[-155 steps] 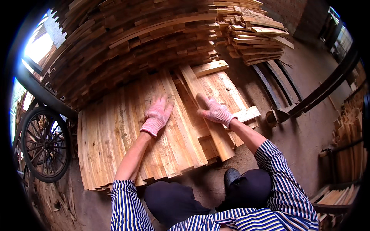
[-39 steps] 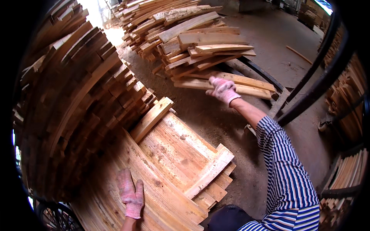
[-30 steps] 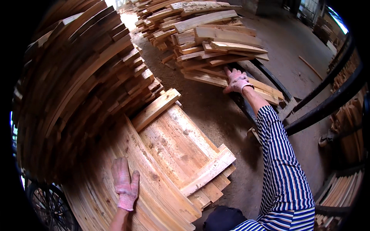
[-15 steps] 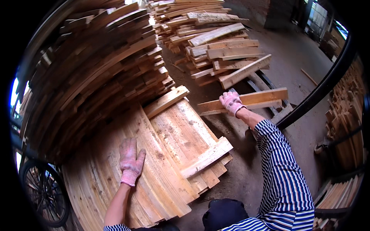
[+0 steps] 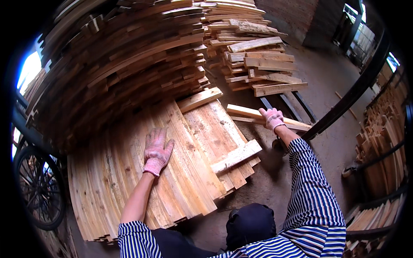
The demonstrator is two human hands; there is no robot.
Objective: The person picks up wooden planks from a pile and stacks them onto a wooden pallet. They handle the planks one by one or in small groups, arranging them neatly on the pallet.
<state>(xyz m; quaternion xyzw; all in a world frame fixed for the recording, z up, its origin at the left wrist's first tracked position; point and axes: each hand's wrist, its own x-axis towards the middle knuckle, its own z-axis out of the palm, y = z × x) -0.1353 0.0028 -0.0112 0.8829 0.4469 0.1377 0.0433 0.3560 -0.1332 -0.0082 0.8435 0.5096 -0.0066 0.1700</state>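
Note:
My left hand (image 5: 158,148), in a pink-white knit glove, lies flat with fingers out on a broad stack of wooden boards (image 5: 116,185). My right hand (image 5: 272,119), gloved alike, grips wooden boards (image 5: 245,111) off the stack's right side; they look like two, one over the other, their far ends slanting down to the right. Two short wooden crosspieces rest across the stack's lower right part: a near one (image 5: 236,156) and a far one (image 5: 200,99). How my right fingers wrap underneath is hidden.
A tall pile of boards (image 5: 129,64) rises behind the stack. Another board pile (image 5: 271,64) sits on dark metal rails (image 5: 304,106) at the back right. A dark curved bar (image 5: 344,107) crosses the right side. A spoked wheel (image 5: 39,187) stands at left.
The boards in my right hand have turned, their right ends now lower and nearer me. My left hand stays flat on the stack. The whole view has shifted and rotated slightly.

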